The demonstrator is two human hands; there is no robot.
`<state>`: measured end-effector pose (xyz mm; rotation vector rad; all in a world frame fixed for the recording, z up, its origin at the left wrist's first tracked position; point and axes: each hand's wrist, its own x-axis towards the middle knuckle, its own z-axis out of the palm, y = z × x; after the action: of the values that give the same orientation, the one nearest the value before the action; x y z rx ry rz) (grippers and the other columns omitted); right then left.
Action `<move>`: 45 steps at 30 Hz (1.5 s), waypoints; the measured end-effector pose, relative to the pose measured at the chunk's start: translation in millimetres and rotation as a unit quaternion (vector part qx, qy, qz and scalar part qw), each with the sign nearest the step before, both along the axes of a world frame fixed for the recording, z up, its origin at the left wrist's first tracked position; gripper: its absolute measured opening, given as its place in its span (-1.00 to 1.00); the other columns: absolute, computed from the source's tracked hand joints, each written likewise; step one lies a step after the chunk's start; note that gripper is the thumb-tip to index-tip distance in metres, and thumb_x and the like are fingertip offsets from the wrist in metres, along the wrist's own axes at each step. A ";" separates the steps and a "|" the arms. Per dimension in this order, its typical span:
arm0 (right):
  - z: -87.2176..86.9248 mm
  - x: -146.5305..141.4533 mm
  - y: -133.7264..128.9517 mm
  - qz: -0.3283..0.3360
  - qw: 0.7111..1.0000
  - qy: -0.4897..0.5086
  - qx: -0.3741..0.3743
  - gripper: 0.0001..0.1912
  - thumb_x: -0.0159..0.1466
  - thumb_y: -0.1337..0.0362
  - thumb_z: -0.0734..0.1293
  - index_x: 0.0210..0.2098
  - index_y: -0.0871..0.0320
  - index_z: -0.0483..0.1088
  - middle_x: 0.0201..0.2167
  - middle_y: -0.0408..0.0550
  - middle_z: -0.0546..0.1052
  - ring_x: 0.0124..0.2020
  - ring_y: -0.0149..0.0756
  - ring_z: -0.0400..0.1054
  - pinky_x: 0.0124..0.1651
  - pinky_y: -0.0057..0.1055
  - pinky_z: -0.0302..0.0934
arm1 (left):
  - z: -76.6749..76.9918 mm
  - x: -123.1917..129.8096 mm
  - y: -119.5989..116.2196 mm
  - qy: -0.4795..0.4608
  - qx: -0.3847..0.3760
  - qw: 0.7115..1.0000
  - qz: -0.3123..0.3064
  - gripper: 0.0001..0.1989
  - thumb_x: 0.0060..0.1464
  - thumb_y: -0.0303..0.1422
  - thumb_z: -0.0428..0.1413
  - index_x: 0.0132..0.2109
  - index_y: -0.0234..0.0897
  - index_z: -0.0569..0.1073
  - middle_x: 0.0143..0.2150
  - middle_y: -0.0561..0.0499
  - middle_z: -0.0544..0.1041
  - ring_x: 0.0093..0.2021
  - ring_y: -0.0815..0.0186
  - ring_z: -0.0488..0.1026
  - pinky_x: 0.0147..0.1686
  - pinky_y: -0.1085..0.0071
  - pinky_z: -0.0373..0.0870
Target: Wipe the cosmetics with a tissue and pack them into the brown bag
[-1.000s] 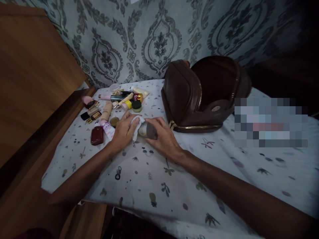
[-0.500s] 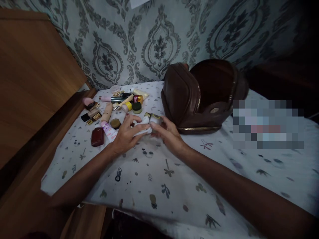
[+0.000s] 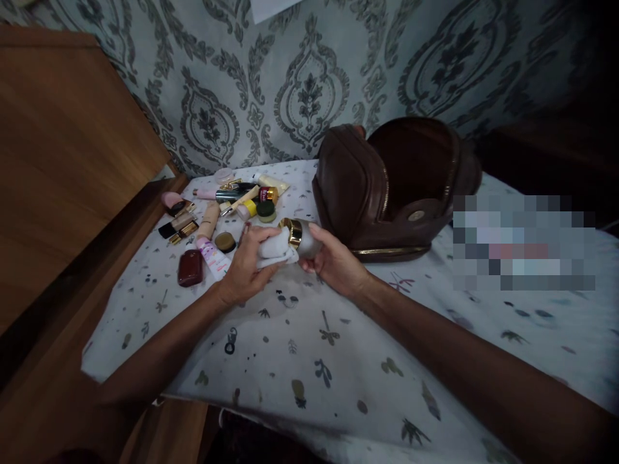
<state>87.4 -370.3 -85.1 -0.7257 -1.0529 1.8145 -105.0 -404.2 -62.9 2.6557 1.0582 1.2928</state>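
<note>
My left hand [image 3: 245, 265] is closed around a white cloth [image 3: 275, 247], which lies against the gold band of a jar. The jar [image 3: 309, 241], pale grey with a shiny gold band, is gripped at its right end by my right hand [image 3: 340, 263]. Both hands are above the patterned sheet, left of the brown bag. Just left of my left hand are a pink-and-white tube [image 3: 211, 255], a round gold-lidded pot [image 3: 225, 242] and a dark red case [image 3: 190, 268].
An open brown bag [image 3: 355, 187] stands at the back right. Several cosmetics, among them a dark green-lidded jar [image 3: 265, 211] and a beige tube [image 3: 208, 220], lie at the back left. Wooden furniture [image 3: 72, 154] borders the left side. A blurred patch covers something at the right.
The jar has turned in my hands, so its gold band now shows clearly. My right hand has shifted slightly right, and its fingers now wrap around the jar's end.
</note>
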 end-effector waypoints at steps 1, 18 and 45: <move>0.7 -0.1 -0.3 0.002 1.000 -0.001 0.001 -0.62 0.15 -0.10 0.36 -0.27 0.08 0.46 -0.42 -0.13 0.50 -0.54 -0.39 0.21 -0.55 -0.45 0.11 | -0.8 0.7 -0.6 -0.004 -0.003 1.000 0.010 -0.62 0.29 -0.21 0.06 0.17 -0.20 0.22 0.01 -0.12 0.45 -0.01 0.17 0.43 -0.04 0.23 0.37; -1.3 3.0 -3.9 0.037 0.998 0.025 0.034 -0.61 0.08 0.05 0.48 -0.14 0.07 0.49 -0.14 -0.04 0.57 -0.24 -0.27 0.43 -0.31 -0.36 0.42 | 9.6 8.2 0.1 -0.159 -0.221 0.958 0.090 -0.72 0.34 -0.09 -0.04 -0.16 -0.21 0.33 -0.33 0.06 0.41 -0.35 0.34 0.35 -0.35 0.40 0.30; -13.5 -2.2 -7.1 -0.087 0.902 -0.236 0.351 -0.47 0.04 0.11 0.53 -0.06 0.08 0.36 -0.14 -0.07 0.53 -0.09 -0.14 0.42 0.00 -0.18 0.30 | 7.6 1.8 5.7 -0.158 -0.221 0.960 0.069 -0.77 0.26 -0.15 0.09 -0.21 -0.24 0.43 -0.32 0.06 0.47 -0.30 0.31 0.41 -0.26 0.39 0.37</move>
<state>85.2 -377.4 -98.6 -0.7798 -1.7651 0.9887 -103.2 -398.5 -55.3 2.0080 1.3136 1.2608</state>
